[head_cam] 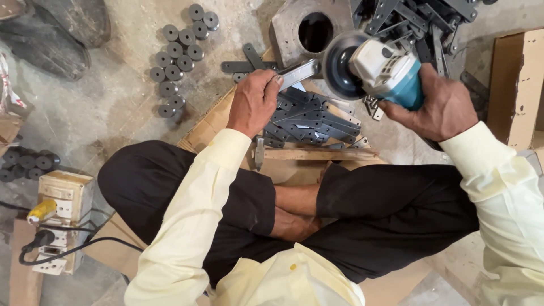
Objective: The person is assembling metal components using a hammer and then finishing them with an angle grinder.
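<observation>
Head view looks straight down on a person sitting cross-legged on the floor (pixel 113 113). The left hand (pixel 253 101) is clenched around one end of a flat metal strip (pixel 298 73), its fingers (pixel 266 85) curled tight over the piece so the strip juts out past the fingertips toward the grinder. The right hand (pixel 439 107) is wrapped firmly around the teal and white body of an angle grinder (pixel 379 71), the fingers closed on the housing and hidden beneath it. The grinder's disc (pixel 340 65) stands on edge, just at the far end of the strip; whether it touches the metal cannot be told.

Directly below the left fingers lies a pile of dark flat strips (pixel 311 122), resting on a piece of cardboard (pixel 204 127), with a wooden stick (pixel 317 153) lying nearer the person's legs. Beyond the strip's tip sits a square metal plate with a round hole (pixel 294 25), close to the disc. Beyond the right hand is a tangled heap of metal brackets (pixel 413 22), and to its outer side a cardboard box (pixel 518 85) stands near the wrist, leaving little room there. Out past the left hand, a cluster of round grey discs (pixel 178 56) lies well apart on open floor. A socket box (pixel 59 221) with plugged cables sits beside the person's left knee.
</observation>
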